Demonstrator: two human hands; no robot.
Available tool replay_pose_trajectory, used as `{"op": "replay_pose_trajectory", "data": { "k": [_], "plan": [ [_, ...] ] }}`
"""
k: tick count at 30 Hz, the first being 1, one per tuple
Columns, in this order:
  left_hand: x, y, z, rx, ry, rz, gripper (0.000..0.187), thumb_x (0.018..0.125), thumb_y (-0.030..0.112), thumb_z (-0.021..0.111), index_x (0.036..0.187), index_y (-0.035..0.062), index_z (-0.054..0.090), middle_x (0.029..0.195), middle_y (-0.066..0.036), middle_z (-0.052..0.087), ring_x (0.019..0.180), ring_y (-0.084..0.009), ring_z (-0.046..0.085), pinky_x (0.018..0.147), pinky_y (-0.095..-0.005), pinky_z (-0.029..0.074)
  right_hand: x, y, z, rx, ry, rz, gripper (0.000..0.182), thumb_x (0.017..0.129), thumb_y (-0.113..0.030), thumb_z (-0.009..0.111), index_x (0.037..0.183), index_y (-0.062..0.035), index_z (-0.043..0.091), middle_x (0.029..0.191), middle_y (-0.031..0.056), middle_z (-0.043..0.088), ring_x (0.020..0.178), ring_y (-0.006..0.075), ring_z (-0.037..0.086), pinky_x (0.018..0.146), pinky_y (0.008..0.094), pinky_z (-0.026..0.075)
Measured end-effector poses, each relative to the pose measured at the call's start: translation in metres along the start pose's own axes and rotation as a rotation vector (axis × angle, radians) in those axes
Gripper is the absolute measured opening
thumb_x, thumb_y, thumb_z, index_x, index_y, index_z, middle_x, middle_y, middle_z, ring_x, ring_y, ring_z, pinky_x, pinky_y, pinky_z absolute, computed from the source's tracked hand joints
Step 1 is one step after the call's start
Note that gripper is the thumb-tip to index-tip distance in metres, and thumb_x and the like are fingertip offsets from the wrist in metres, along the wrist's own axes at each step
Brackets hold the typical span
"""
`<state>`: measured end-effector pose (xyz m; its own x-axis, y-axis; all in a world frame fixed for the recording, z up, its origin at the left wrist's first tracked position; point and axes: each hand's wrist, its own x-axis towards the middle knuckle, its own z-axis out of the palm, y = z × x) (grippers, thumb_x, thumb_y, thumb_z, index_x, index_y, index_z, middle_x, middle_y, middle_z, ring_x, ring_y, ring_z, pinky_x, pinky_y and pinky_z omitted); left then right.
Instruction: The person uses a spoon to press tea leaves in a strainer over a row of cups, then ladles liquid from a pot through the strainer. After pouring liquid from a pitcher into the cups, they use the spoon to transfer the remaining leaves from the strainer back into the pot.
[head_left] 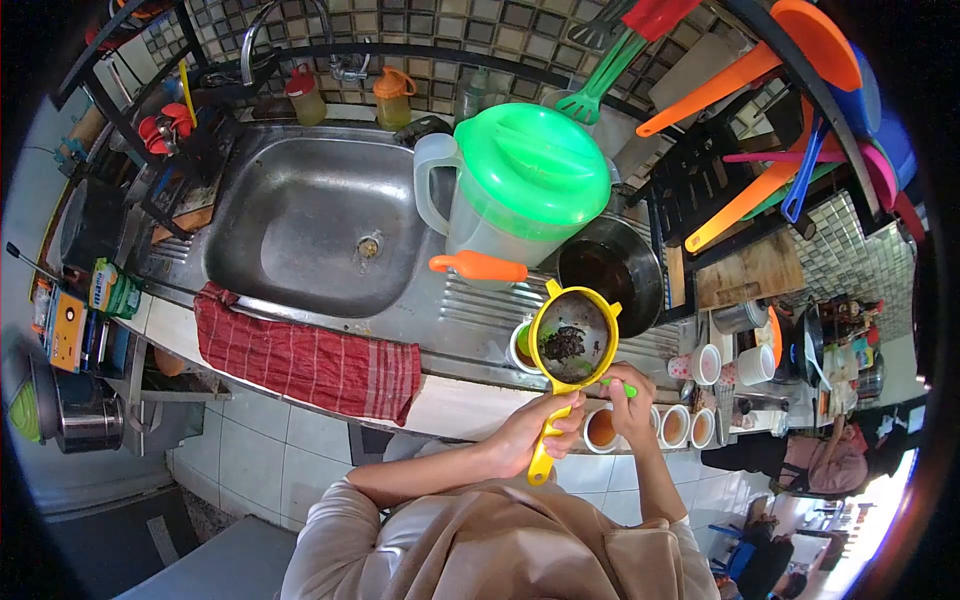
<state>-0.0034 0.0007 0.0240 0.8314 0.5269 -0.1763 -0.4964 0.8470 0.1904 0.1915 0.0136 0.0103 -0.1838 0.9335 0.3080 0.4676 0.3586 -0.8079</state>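
Observation:
My left hand [540,430] is closed around the handle of a yellow strainer [612,298]. Dark, wet-looking bits like tea leaves [563,343] lie in its mesh. My right hand [628,398] grips a green handle [620,384], perhaps a spoon's; the strainer hides its middle. Partly behind the strainer's left edge stands a cup [515,352], with something green at it. Several white cups of orange-brown liquid, one of them a near cup [602,430], line the counter edge by my right hand. Beyond the strainer sits a pot [640,285] holding dark liquid.
A big pitcher with a green lid [535,165] stands behind the strainer, an orange handle [478,266] before it. Left are the steel sink [300,210] and a red cloth [300,345] over the counter edge. Orange utensils [740,215] hang right. Another person [830,465] is far right.

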Motion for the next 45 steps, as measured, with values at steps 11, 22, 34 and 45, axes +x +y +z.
{"op": "replay_pose_trajectory", "data": {
  "k": [11, 22, 34, 45],
  "plan": [
    [-0.001, 0.000, 0.000, -0.001, -0.003, 0.000, 0.019, 0.089, 0.032, 0.043, 0.084, 0.0130, 0.040, 0.060, 0.007, 0.032, 0.046, -0.0038, 0.030, 0.044, -0.0188, 0.026, 0.020, -0.001, 0.000, 0.220, 0.075, 0.257, 0.020, 0.089, -0.012, 0.041, 0.081, 0.0011, 0.054, 0.064, 0.0034, 0.054, 0.050, 0.0085, 0.051, 0.047, 0.0221, 0.039],
    [0.000, 0.002, 0.000, 0.007, -0.020, 0.004, 0.018, 0.088, 0.031, 0.044, 0.085, 0.0148, 0.039, 0.060, 0.007, 0.031, 0.047, -0.0035, 0.030, 0.044, -0.0182, 0.027, 0.036, 0.012, -0.005, 0.392, 0.119, 0.370, 0.028, 0.091, -0.023, 0.037, 0.080, -0.0010, 0.051, 0.061, 0.0061, 0.054, 0.046, 0.0094, 0.049, 0.044, 0.0201, 0.037],
    [0.001, 0.003, 0.003, -0.012, -0.024, -0.001, 0.018, 0.088, 0.031, 0.045, 0.083, 0.0151, 0.039, 0.060, 0.007, 0.031, 0.047, -0.0030, 0.030, 0.044, -0.0175, 0.026, 0.040, 0.001, -0.015, 0.386, 0.167, 0.321, 0.030, 0.092, -0.023, 0.035, 0.079, -0.0008, 0.050, 0.061, 0.0074, 0.053, 0.047, 0.0103, 0.048, 0.045, 0.0208, 0.038],
    [-0.003, 0.008, -0.001, -0.030, 0.022, 0.026, 0.019, 0.087, 0.031, 0.048, 0.084, 0.0145, 0.041, 0.059, 0.007, 0.033, 0.046, -0.0027, 0.029, 0.043, -0.0175, 0.024, 0.043, -0.009, -0.021, 0.416, 0.217, 0.304, 0.030, 0.092, -0.025, 0.036, 0.079, -0.0010, 0.050, 0.060, 0.0077, 0.053, 0.048, 0.0102, 0.047, 0.047, 0.0212, 0.039]
  ]
}}
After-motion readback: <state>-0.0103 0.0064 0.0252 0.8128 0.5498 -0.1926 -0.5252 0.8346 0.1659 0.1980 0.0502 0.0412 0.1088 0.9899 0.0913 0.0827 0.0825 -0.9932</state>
